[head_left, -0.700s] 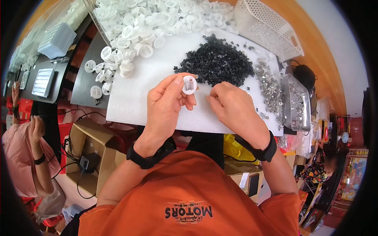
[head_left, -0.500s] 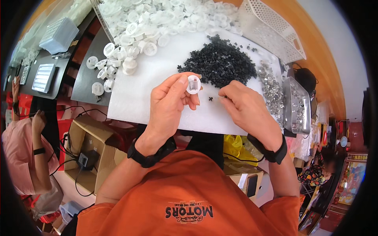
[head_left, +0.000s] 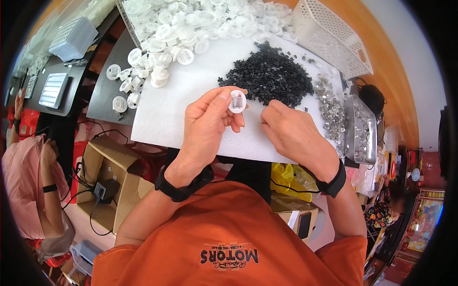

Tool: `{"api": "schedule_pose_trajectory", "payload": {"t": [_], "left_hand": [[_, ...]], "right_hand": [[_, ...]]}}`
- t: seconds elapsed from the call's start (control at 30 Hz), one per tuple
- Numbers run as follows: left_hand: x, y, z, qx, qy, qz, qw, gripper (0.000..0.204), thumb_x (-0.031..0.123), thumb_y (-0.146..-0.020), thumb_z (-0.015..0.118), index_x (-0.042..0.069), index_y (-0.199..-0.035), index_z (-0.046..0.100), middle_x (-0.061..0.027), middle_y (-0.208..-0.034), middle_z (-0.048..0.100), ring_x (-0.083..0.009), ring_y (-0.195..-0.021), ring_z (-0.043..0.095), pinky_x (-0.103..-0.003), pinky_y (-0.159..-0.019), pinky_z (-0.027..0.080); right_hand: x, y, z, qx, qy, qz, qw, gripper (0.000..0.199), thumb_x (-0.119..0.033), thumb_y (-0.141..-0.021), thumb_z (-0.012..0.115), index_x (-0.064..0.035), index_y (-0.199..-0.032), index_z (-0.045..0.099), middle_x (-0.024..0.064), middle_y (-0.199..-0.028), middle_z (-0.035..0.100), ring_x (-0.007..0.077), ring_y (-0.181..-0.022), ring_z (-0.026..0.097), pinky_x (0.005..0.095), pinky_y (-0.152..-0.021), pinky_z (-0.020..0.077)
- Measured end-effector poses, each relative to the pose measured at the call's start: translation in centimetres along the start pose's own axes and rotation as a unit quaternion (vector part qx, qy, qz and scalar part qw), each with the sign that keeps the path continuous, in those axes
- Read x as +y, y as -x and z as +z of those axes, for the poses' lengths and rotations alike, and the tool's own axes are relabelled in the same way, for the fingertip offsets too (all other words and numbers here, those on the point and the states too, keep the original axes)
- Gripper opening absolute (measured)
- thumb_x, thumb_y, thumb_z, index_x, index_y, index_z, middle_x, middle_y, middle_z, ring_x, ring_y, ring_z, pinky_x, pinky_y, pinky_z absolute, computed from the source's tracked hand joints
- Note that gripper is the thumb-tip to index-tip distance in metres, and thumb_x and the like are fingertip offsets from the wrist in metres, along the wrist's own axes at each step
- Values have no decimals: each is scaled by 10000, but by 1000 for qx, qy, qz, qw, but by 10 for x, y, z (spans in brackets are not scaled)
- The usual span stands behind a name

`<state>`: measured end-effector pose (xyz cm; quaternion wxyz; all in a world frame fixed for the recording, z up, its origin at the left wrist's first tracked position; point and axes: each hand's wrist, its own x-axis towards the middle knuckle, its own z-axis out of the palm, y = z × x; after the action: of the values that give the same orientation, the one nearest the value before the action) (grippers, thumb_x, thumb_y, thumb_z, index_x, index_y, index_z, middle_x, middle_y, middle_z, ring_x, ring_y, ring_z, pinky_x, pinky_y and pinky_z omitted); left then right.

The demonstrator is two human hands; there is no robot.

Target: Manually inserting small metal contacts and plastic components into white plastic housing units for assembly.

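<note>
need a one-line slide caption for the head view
Left hand holding a round white part above a white board, right hand near a heap of black pieces.

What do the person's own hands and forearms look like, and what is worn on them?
The left hand and the right hand are ungloved. On the left is a black wristband with a bulky part; on the right, another broad black wristband. The orange sleeves are short, leaving the forearms bare.

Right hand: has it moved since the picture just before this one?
Yes, slightly: against the metal tray, the right hand has shifted left, away from it.
</note>
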<state>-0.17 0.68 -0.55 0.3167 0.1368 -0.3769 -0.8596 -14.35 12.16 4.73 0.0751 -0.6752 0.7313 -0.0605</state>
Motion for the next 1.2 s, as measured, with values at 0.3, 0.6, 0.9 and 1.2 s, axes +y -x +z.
{"api": "schedule_pose_trajectory", "payload": {"t": [0.3, 0.6, 0.9, 1.2], "left_hand": [[2, 0, -2, -37, -21, -24, 999, 358, 267, -984, 420, -33, -1036, 607, -44, -784, 581, -90, -566, 502, -221, -499, 382], [7, 1, -1, -64, -19, -75, 995, 375, 309, -974, 433, -27, -1044, 584, -44, -723, 563, -86, -495, 464, -208, -435, 333], [11, 0, 8, 15, -57, -114, 992, 455, 392, -958, 461, 31, -709, 582, -22, -560, 517, -65, -354, 391, -204, -309, 240], [14, -3, 12, 46, -113, -131, 984, 479, 409, -952, 467, 34, -667, 556, -28, -533, 492, -59, -332, 347, -204, -305, 213]], "right_hand": [[-9, 1, -8, -15, 24, -1, 1000, 45, -40, -762, 528, 5, -759, 518, 143, -763, 522, 342, -675, 593, 416, -561, 481], [-12, -6, -35, 52, -417, 117, 900, 111, -88, -884, 590, 5, -824, 582, -44, -757, 515, 8, -672, 415, 185, -573, 354], [-17, -27, -3, 141, -503, 47, 851, 94, -61, -849, 589, 7, -790, 559, -8, -679, 488, 47, -586, 394, 229, -504, 338], [-17, -30, -2, 225, -265, -49, 936, 68, -18, -802, 591, -19, -784, 525, 88, -724, 494, 238, -595, 500, 313, -524, 411]]}}
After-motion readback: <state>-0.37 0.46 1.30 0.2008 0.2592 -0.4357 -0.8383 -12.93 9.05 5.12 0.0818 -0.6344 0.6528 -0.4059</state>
